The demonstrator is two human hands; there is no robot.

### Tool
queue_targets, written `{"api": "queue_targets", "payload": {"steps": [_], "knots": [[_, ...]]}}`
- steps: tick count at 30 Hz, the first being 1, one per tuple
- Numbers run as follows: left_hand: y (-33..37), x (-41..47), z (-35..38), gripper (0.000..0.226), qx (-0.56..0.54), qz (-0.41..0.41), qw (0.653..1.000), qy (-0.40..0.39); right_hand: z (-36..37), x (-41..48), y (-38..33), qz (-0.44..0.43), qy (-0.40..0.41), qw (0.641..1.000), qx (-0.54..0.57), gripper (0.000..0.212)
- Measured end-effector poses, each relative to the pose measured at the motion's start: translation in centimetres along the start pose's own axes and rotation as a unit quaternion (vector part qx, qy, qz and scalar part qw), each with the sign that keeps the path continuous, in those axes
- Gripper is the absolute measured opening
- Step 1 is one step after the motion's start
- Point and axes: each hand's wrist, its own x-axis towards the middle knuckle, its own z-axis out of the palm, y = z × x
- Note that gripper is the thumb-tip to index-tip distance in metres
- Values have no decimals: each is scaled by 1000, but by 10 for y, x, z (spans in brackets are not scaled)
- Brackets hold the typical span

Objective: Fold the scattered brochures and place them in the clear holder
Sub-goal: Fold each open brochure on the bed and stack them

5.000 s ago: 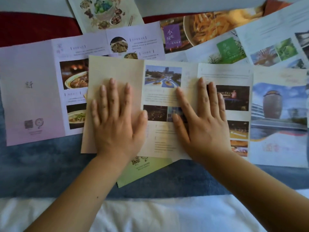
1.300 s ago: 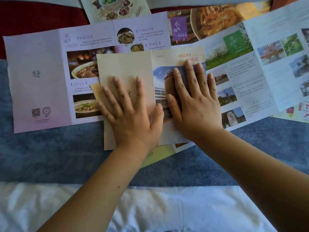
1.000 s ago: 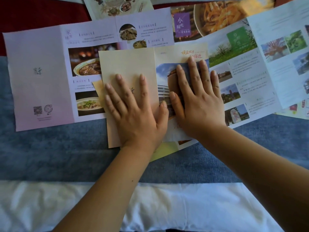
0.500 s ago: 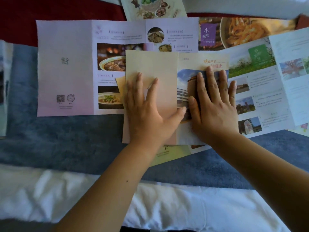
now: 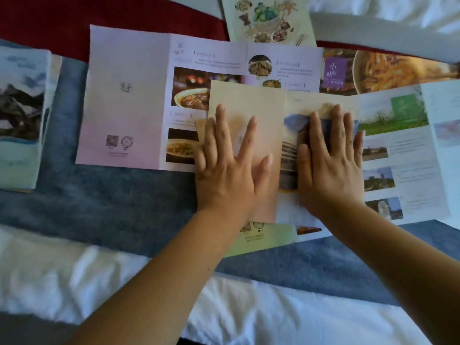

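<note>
Cream brochure (image 5: 249, 98) under left hand (image 5: 226, 175) (flat)

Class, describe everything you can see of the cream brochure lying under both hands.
The cream brochure is thin paper, creased: a plain cream panel on the left, a panel with a blurred building photo on the right. It lies flat, overlapping the pink brochure. The left hand and right hand press it with straight fingers.

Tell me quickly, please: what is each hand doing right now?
Left hand: open, pressing flat on the cream brochure.
Right hand: open, flat on the same brochure's picture panel.
</note>
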Motion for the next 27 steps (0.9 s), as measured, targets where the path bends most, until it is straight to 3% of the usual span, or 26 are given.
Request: {"api": "queue_targets", "payload": {"steps": [2,9,14,17,22,27], "knots": [[-5,12,0,74,4,9,1000,16,3,3,0,1,-8,1000,-9,64],[-9,23,-2,90,-35,16,998,-48,2,3,-3,-8,-19,1000,13,67],[1,22,-17,114,-77,29,993,-85,3,5,-25,-76,-28,995,55,68],[4,22,-29,101,-126,13,988,-93,2,5,-34,-89,-42,993,68,70],[-6,24,-53,54,-190,25,979,-71,-4,6,-44,-74,-33,990,114,63],[-11,10,-73,49,-306,-15,948,-91,-6,9,-63,-107,-38,986,126,59]]}}
